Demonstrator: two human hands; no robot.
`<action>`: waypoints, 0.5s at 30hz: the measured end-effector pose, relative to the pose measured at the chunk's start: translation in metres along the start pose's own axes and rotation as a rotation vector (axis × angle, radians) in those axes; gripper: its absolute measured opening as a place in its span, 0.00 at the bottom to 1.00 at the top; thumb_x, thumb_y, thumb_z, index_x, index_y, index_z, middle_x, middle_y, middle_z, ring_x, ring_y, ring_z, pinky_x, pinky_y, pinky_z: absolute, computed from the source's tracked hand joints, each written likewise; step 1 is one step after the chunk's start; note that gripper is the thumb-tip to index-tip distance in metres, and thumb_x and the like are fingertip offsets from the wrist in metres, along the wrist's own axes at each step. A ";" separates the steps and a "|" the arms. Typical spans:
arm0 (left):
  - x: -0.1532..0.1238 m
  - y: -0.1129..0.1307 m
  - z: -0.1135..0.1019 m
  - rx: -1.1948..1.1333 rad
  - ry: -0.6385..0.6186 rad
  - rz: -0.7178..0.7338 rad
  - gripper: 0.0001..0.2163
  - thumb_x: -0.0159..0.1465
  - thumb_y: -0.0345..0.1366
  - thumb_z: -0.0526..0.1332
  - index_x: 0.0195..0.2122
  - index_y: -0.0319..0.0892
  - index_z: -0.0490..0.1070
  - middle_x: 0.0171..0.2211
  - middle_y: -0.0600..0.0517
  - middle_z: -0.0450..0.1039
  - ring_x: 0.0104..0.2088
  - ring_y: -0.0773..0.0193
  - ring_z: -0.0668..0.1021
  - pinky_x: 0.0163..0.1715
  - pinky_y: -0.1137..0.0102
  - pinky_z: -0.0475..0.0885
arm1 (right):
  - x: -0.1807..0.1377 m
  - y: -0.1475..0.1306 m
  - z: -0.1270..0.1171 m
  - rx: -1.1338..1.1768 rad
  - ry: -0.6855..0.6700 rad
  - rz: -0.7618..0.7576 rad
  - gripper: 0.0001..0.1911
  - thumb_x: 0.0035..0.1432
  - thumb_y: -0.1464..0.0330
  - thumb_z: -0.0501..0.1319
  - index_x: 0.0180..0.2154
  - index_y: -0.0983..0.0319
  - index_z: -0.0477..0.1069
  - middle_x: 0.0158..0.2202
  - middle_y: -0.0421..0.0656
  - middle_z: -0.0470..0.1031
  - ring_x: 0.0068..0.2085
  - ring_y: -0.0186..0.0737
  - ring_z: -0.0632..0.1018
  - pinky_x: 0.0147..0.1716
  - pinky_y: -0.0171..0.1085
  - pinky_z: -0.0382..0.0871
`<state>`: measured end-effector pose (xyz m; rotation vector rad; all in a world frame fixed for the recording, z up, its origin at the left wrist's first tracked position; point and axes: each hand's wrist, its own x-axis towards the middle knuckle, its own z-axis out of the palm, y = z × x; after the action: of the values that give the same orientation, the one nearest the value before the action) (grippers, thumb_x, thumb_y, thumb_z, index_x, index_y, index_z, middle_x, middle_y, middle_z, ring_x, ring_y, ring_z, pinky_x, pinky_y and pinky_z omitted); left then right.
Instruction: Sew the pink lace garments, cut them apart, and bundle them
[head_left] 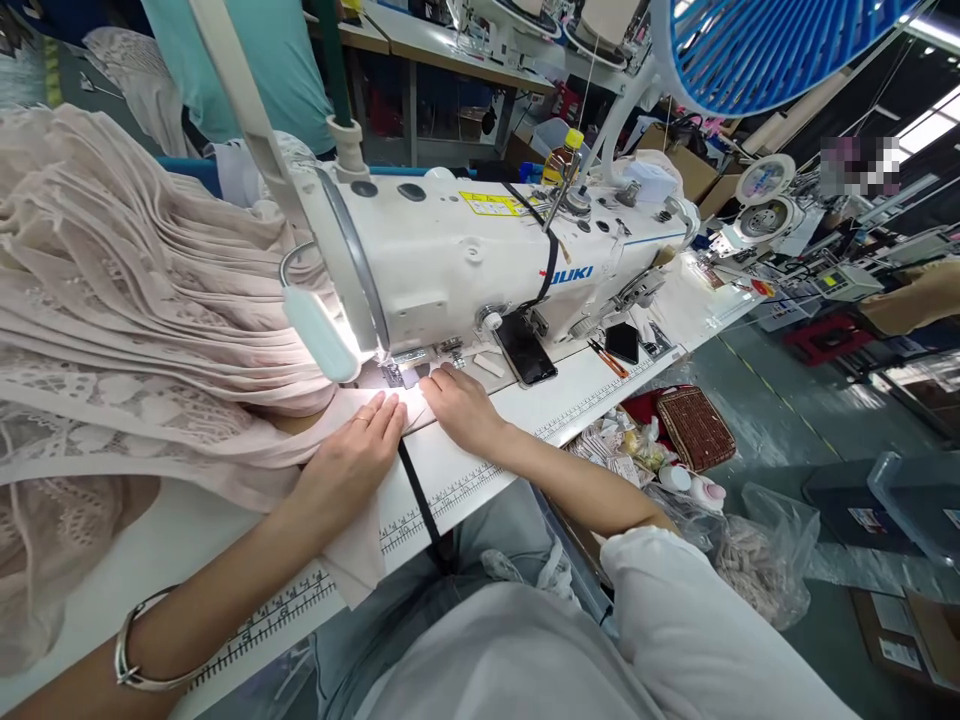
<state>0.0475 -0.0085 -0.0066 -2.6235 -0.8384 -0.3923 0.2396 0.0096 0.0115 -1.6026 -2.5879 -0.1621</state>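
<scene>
A pale pink fabric piece [346,408] lies on the bed of a white sewing machine [450,255], its edge close to the lit presser foot [391,374]. My left hand [364,445] rests flat on this cloth, fingers stretched out and a ring on one of them. Just right of the foot, my right hand [463,405] has its fingers bent together at the fabric's edge; its thumb is mostly hidden. One corner of the cloth hangs over the table's front edge below my left wrist. The needle tip is too small to make out.
A big heap of pleated, lacy pink fabric [135,270] fills the left side. On the table [480,478] lie a phone [526,350], orange-handled tweezers [609,360] and a black square object [622,342]. A lamp [321,333] hangs near the needle. Another person [240,70] stands beyond.
</scene>
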 end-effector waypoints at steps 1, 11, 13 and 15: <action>0.000 0.000 0.000 -0.004 -0.008 -0.003 0.23 0.66 0.19 0.40 0.54 0.20 0.70 0.55 0.30 0.71 0.55 0.43 0.75 0.53 0.56 0.75 | 0.000 0.000 0.001 -0.001 0.008 0.000 0.13 0.71 0.73 0.48 0.38 0.64 0.70 0.37 0.48 0.72 0.42 0.44 0.71 0.42 0.40 0.67; -0.001 0.000 0.003 -0.123 -0.016 -0.058 0.23 0.66 0.20 0.41 0.55 0.22 0.69 0.55 0.30 0.70 0.58 0.44 0.72 0.55 0.56 0.72 | 0.000 -0.003 0.002 -0.010 -0.014 0.019 0.17 0.65 0.82 0.45 0.38 0.64 0.70 0.37 0.49 0.71 0.42 0.44 0.72 0.43 0.40 0.69; 0.000 0.001 0.002 -0.079 0.001 -0.037 0.23 0.66 0.19 0.41 0.54 0.20 0.70 0.55 0.30 0.71 0.57 0.43 0.74 0.55 0.57 0.73 | 0.002 -0.002 -0.005 -0.041 -0.064 0.051 0.17 0.64 0.82 0.45 0.41 0.65 0.69 0.40 0.51 0.73 0.41 0.44 0.74 0.40 0.39 0.70; 0.001 0.002 -0.001 -0.058 0.002 -0.036 0.22 0.66 0.19 0.42 0.54 0.19 0.69 0.55 0.29 0.71 0.56 0.43 0.74 0.54 0.57 0.73 | 0.006 0.001 -0.011 -0.063 -0.139 0.109 0.16 0.65 0.81 0.46 0.45 0.64 0.69 0.43 0.52 0.74 0.40 0.44 0.75 0.36 0.39 0.71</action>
<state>0.0492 -0.0097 -0.0062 -2.6640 -0.8875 -0.4345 0.2381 0.0143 0.0232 -1.8338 -2.6112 -0.1292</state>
